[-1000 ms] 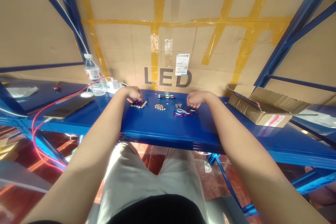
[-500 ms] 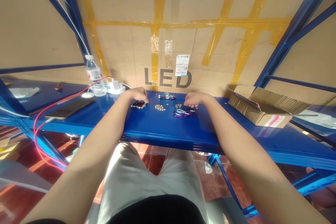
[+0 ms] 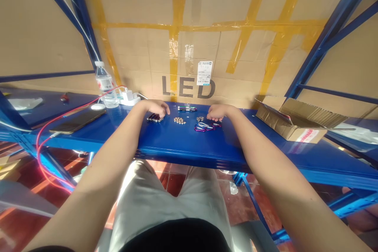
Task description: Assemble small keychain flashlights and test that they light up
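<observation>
My left hand (image 3: 156,107) is over a row of dark, shiny small tubes (image 3: 154,118), with its forefinger stretched out and apart from the thumb. Nothing shows between those fingers. Across the table my right hand (image 3: 217,113) rests with curled fingers just behind several purple and silver carabiners (image 3: 206,127); whatever its fingertips may hold is hidden. Small silvery parts (image 3: 200,119) lie just left of that hand. Between the hands is a cluster of small brass-coloured pieces (image 3: 178,120). Behind them sit some shiny green, purple and dark cylinders (image 3: 187,108).
A water bottle (image 3: 106,86), a white power strip (image 3: 130,98) and a phone (image 3: 78,120) on a red cable stand at the left. An open cardboard box (image 3: 298,122) sits right. A large cardboard sheet (image 3: 141,43) backs the blue table (image 3: 189,145).
My left hand has loosened, its forefinger now stretched out to the right above the dark tubes. The right hand has stayed in nearly the same place, fingers still curled.
</observation>
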Demonstrator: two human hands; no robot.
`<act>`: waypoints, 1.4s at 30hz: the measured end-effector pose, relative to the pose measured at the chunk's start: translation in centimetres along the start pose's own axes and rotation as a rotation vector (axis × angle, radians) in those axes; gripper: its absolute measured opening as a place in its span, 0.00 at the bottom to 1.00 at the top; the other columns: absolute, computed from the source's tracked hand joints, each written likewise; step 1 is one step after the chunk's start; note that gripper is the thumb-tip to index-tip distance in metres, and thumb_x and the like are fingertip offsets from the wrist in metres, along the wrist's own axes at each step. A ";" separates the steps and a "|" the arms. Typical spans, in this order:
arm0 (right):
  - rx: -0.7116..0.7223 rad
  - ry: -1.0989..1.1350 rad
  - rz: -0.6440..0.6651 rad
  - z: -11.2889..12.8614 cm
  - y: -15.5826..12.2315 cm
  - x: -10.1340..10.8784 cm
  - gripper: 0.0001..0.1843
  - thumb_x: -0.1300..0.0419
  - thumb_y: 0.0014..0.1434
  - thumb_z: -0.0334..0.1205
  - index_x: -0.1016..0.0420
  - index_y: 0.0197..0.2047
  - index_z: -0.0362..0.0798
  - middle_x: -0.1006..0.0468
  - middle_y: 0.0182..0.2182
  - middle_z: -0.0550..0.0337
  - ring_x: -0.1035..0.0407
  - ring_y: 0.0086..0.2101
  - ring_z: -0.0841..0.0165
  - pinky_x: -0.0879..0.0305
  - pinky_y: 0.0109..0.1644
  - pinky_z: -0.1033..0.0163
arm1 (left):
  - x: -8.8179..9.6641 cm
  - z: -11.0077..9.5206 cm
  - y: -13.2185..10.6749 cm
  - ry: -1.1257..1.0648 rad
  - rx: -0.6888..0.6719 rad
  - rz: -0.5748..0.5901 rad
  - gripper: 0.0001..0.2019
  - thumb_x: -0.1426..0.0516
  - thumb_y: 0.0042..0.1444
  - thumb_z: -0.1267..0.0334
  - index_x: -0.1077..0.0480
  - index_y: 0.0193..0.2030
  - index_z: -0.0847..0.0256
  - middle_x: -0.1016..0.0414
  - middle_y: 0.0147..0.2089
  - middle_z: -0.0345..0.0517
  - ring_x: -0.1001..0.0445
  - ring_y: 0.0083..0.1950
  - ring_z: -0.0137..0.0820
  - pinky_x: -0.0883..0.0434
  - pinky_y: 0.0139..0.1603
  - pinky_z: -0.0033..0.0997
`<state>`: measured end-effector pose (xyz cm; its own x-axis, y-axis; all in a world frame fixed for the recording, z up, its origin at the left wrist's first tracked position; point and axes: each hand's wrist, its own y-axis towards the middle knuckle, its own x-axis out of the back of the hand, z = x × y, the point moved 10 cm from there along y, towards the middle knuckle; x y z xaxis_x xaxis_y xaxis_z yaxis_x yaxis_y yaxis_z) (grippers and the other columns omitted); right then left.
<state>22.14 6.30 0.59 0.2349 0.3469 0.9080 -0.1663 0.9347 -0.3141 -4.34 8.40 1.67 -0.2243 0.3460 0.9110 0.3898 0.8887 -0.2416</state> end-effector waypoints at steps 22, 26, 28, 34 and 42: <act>0.078 0.070 -0.266 0.7 -0.3 2.9 0.12 0.38 0.58 0.31 0.33 0.24 0.47 0.28 0.25 0.59 0.36 0.27 0.70 0.40 0.32 0.62 | 2.2 -2.5 -0.3 -0.122 -0.217 -0.330 0.32 0.34 0.46 0.55 0.29 0.60 0.59 0.24 0.58 0.53 0.24 0.55 0.43 0.27 0.55 0.39; 0.275 0.415 -0.579 3.1 -2.6 5.5 0.12 0.38 0.61 0.38 0.30 0.26 0.47 0.24 0.28 0.57 0.33 0.31 0.68 0.38 0.35 0.62 | 3.5 -6.9 -1.9 -0.112 -0.411 -0.723 0.30 0.33 0.49 0.59 0.29 0.60 0.61 0.28 0.59 0.55 0.29 0.59 0.44 0.30 0.61 0.45; 0.423 0.614 -0.468 5.2 -2.7 4.5 0.10 0.37 0.62 0.40 0.26 0.29 0.46 0.20 0.31 0.55 0.30 0.33 0.67 0.35 0.38 0.62 | 2.8 -9.6 -2.5 -0.125 -0.532 -0.774 0.28 0.33 0.49 0.62 0.28 0.58 0.61 0.28 0.56 0.52 0.28 0.56 0.42 0.29 0.59 0.44; 0.541 0.741 -0.327 7.6 -1.5 2.1 0.12 0.33 0.60 0.36 0.25 0.25 0.46 0.23 0.24 0.57 0.28 0.30 0.68 0.30 0.39 0.62 | 1.0 -13.4 -3.4 -0.116 -0.727 -0.821 0.24 0.33 0.48 0.70 0.28 0.53 0.60 0.28 0.52 0.50 0.28 0.55 0.42 0.29 0.57 0.44; 0.354 0.506 -0.512 4.6 -0.7 3.8 0.09 0.39 0.56 0.25 0.27 0.27 0.45 0.19 0.28 0.55 0.28 0.30 0.67 0.35 0.36 0.63 | 1.0 -11.5 -2.2 -0.195 -0.608 -0.625 0.15 0.36 0.49 0.67 0.23 0.45 0.61 0.22 0.46 0.48 0.25 0.48 0.38 0.27 0.52 0.40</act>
<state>18.71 6.56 5.54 0.7561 -0.0464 0.6528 -0.1939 0.9368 0.2912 4.88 3.35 6.95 -0.6808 -0.0539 0.7305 0.5393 0.6380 0.5497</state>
